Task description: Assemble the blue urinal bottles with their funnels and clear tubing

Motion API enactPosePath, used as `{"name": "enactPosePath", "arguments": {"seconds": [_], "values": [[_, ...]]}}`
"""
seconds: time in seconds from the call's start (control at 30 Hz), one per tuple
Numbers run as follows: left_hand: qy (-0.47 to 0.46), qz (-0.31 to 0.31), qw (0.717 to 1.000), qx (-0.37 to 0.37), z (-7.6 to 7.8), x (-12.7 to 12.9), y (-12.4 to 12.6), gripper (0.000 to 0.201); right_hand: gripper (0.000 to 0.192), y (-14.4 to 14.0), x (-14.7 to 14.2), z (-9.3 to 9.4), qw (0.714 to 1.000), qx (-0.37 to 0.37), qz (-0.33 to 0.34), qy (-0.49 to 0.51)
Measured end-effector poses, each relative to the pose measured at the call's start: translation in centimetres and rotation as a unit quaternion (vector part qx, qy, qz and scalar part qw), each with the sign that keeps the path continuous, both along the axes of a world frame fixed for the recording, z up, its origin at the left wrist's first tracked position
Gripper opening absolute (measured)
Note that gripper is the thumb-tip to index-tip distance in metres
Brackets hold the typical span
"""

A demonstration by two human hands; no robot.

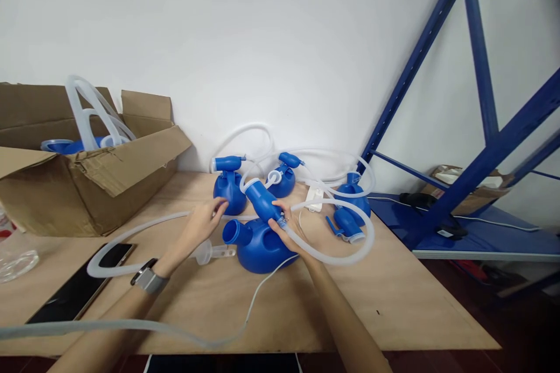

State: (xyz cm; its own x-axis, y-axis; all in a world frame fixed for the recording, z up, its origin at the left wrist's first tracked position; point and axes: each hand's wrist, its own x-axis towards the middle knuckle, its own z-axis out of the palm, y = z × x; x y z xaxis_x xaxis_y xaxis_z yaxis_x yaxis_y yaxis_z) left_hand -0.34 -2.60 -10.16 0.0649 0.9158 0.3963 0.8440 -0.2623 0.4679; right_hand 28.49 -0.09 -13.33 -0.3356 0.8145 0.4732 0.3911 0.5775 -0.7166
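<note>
My right hand (286, 230) is closed around the narrow end of a blue plastic urinal funnel (261, 198), where a clear hose (332, 257) joins it. The funnel is tilted, its wide translucent-rimmed end up and to the left. Beneath it a round blue urinal bottle (262, 250) rests on the table, its spout uncovered and facing up-left. My left hand (205, 220) is off to the left, thumb and fingers apart, with nothing visible in it. Behind its fingertips stands another blue bottle (230, 189) topped by a funnel. A translucent cap with a strap (210, 252) lies beside the front bottle.
Another bottle (284, 180) stands behind; one more (352, 198) is at right, with a loose funnel (347, 224) before it. Left are an open carton (118, 186) of hoses and blue parts, and a phone (79, 285). A white cable crosses the front. Blue shelving (437, 204) borders the right.
</note>
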Motion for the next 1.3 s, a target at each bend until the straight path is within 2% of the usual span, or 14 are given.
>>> {"name": "enactPosePath", "arguments": {"seconds": [0.07, 0.1, 0.17, 0.23, 0.33, 0.5, 0.6, 0.7, 0.77, 0.9, 1.07, 1.13, 1.2, 1.3], "values": [[-0.121, -0.043, 0.991, 0.043, 2.2, 1.6, 0.8, 0.055, 0.055, 0.3, -0.1, 0.6, 0.996, -0.031, 0.047, 0.067], [-0.139, -0.070, 0.986, 0.054, 3.2, 2.4, 1.3, 0.060, 0.058, 0.5, -0.3, 1.1, 0.991, -0.052, 0.079, 0.098], [-0.126, -0.115, 0.983, 0.068, 4.8, 3.6, 2.8, 0.066, 0.060, 1.1, -0.9, 2.0, 0.975, -0.100, 0.132, 0.150], [-0.078, -0.158, 0.982, 0.061, 5.7, 4.4, 4.5, 0.063, 0.056, 1.9, -1.7, 2.8, 0.962, -0.145, 0.142, 0.185], [-0.057, -0.170, 0.982, 0.052, 5.8, 5.0, 6.8, 0.054, 0.051, 3.3, -2.8, 3.4, 0.948, -0.179, 0.100, 0.245], [-0.188, -0.075, 0.976, 0.086, 5.3, 5.1, 8.8, 0.055, 0.048, 5.3, -4.0, 5.0, 0.936, -0.157, 0.059, 0.311], [-0.227, -0.028, 0.968, 0.103, 5.7, 4.6, 8.8, 0.050, 0.041, 6.0, -4.5, 7.4, 0.954, -0.102, 0.067, 0.274], [-0.206, 0.003, 0.971, 0.125, 6.1, 4.2, 8.4, 0.052, 0.033, 6.1, -4.9, 9.6, 0.976, -0.019, 0.059, 0.210], [-0.186, 0.014, 0.973, 0.132, 6.2, 4.1, 8.1, 0.051, 0.032, 5.8, -5.2, 10.4, 0.984, 0.045, 0.036, 0.171], [-0.188, -0.012, 0.975, 0.117, 6.1, 4.1, 7.9, 0.049, 0.030, 4.6, -5.6, 10.5, 0.986, 0.145, 0.008, 0.084], [-0.188, -0.042, 0.979, 0.068, 6.4, 4.0, 7.9, 0.049, 0.031, 3.8, -5.5, 10.3, 0.977, 0.207, -0.037, 0.031], [-0.175, -0.064, 0.981, 0.048, 6.7, 3.8, 7.7, 0.052, 0.032, 3.9, -5.1, 10.5, 0.976, 0.207, -0.045, 0.046], [-0.192, -0.086, 0.977, 0.027, 7.1, 3.6, 7.4, 0.053, 0.033, 4.2, -4.5, 10.9, 0.981, 0.177, -0.030, 0.068], [-0.293, -0.109, 0.949, -0.029, 7.5, 3.7, 6.8, 0.052, 0.038, 4.7, -3.7, 11.2, 0.990, 0.092, 0.026, 0.106]]}}
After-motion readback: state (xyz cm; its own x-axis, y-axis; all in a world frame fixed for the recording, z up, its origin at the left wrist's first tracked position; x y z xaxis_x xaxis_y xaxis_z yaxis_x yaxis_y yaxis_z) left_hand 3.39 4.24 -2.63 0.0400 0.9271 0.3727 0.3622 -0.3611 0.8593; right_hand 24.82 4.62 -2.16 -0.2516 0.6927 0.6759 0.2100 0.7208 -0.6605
